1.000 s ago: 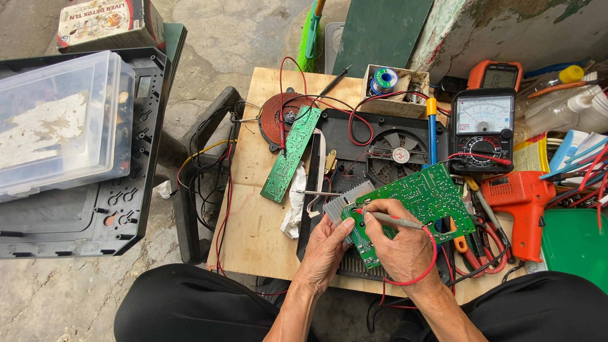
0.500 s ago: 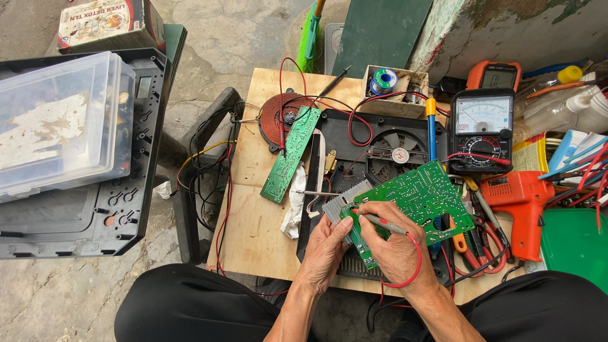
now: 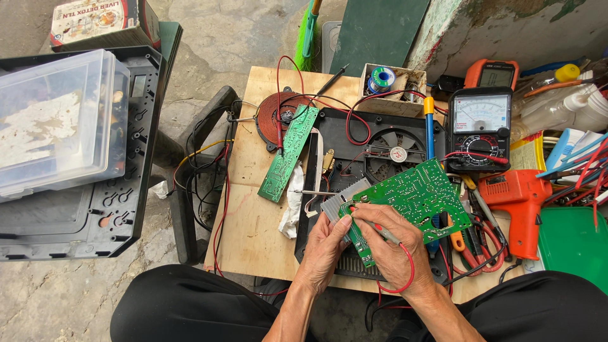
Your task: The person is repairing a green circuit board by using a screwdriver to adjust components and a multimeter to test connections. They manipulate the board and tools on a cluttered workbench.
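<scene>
**Probing a green circuit board at the near edge of the desk**

My left hand has its grip closed on the near-left edge of the green circuit board, which lies tilted over the black appliance housing. My right hand holds a red-leaded test probe pen-fashion, its tip touching the board's near-left corner. Far right stands an analogue multimeter; an orange soldering gun lies to the right. A narrow green board rests to the left on the desk.
</scene>
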